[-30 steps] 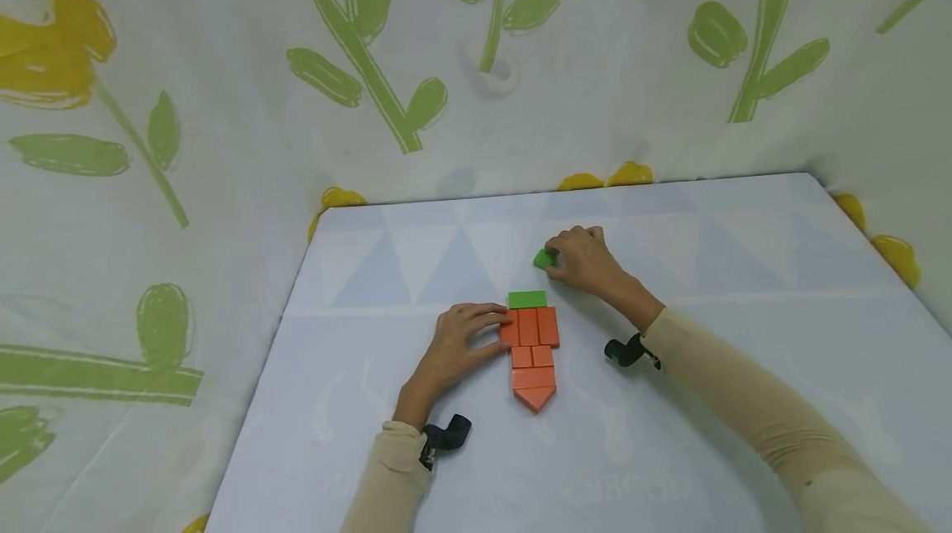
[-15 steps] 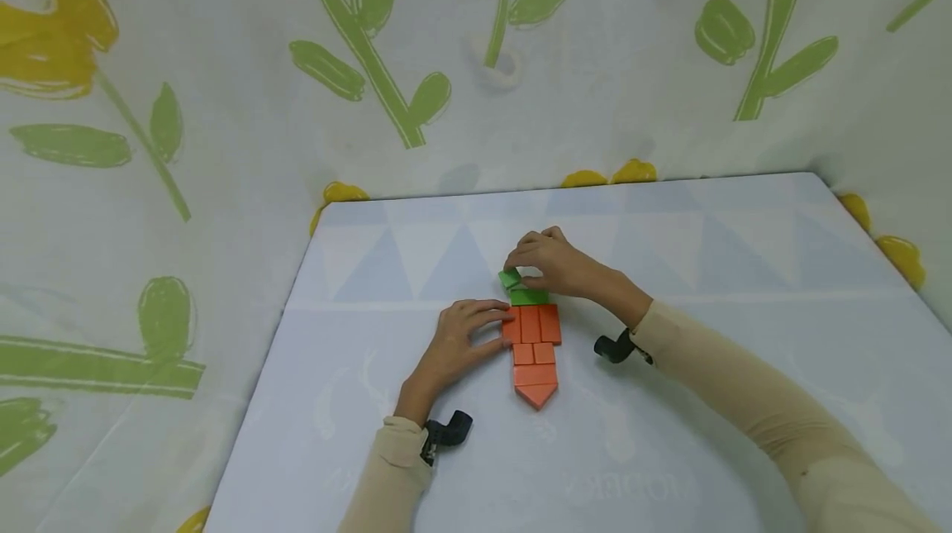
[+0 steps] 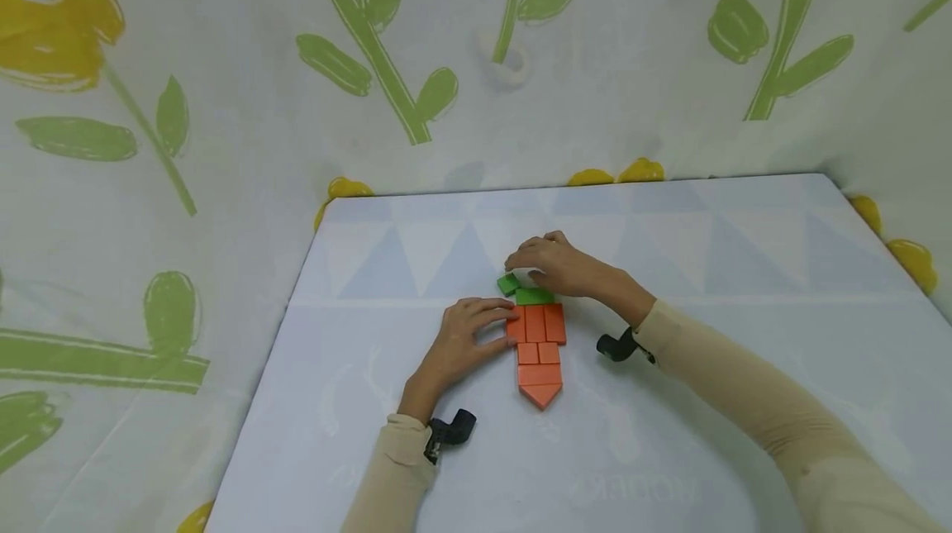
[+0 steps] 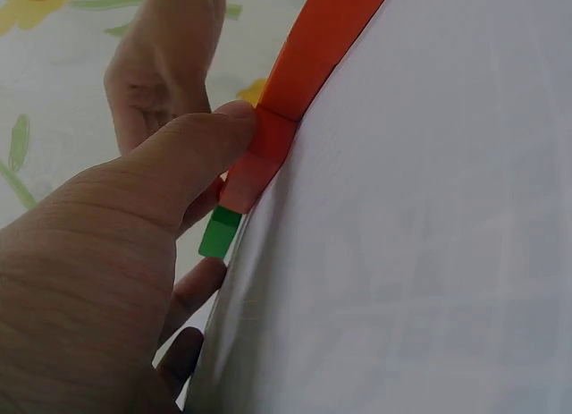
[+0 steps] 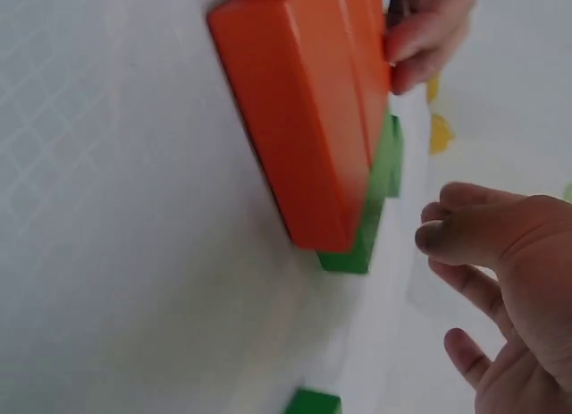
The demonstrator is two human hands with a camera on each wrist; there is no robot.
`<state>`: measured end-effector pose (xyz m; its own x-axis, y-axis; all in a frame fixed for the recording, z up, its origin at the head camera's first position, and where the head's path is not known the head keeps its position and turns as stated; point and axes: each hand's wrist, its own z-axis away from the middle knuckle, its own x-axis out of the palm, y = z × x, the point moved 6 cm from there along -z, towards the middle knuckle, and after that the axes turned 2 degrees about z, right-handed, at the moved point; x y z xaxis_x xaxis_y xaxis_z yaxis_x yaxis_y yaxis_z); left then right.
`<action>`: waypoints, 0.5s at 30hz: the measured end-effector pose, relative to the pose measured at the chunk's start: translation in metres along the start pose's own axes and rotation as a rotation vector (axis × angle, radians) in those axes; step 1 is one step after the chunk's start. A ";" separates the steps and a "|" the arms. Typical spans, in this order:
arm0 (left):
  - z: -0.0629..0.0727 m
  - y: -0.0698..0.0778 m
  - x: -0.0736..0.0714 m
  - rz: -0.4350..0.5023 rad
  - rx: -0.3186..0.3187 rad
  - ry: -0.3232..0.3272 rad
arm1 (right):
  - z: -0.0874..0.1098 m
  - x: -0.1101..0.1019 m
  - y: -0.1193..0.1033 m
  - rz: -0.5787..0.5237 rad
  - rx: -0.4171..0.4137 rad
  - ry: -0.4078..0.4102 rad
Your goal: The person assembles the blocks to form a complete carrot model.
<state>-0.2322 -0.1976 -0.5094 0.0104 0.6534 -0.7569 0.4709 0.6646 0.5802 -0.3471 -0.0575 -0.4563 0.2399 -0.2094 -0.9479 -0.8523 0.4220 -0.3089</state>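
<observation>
Orange blocks (image 3: 535, 323) lie fitted together in a column that tapers to a point at the near end. Across its far end is a long green block (image 3: 535, 296). Just beyond that block's left end rests a small green block (image 3: 508, 283), tilted. My left hand (image 3: 464, 340) touches the left side of the upper orange blocks with thumb and fingertips, as the left wrist view also shows. Above the green blocks hovers my right hand (image 3: 554, 263), fingers loosely bent. In the right wrist view, nothing is between the right hand's fingers (image 5: 471, 228).
All the blocks are on a pale table (image 3: 654, 434) with a faint triangle pattern. Another green block (image 5: 313, 402) shows at the bottom of the right wrist view. Behind the table hangs a flowered cloth (image 3: 595, 103).
My right hand has moved left with the small green block, put it down at the long green block's left end and let go. The left hand stays at the orange blocks.
</observation>
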 end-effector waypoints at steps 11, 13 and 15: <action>-0.002 0.003 -0.002 -0.003 -0.022 0.003 | 0.062 -0.025 0.038 0.087 0.381 0.090; -0.002 0.001 -0.001 -0.003 -0.029 -0.001 | 0.073 -0.020 0.043 0.106 0.419 0.077; -0.001 0.000 0.001 0.004 -0.031 -0.006 | 0.082 -0.015 0.046 0.117 0.435 0.087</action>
<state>-0.2328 -0.1965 -0.5094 0.0179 0.6542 -0.7561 0.4430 0.6727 0.5926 -0.3518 0.0378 -0.4624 0.0984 -0.2038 -0.9741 -0.5924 0.7745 -0.2219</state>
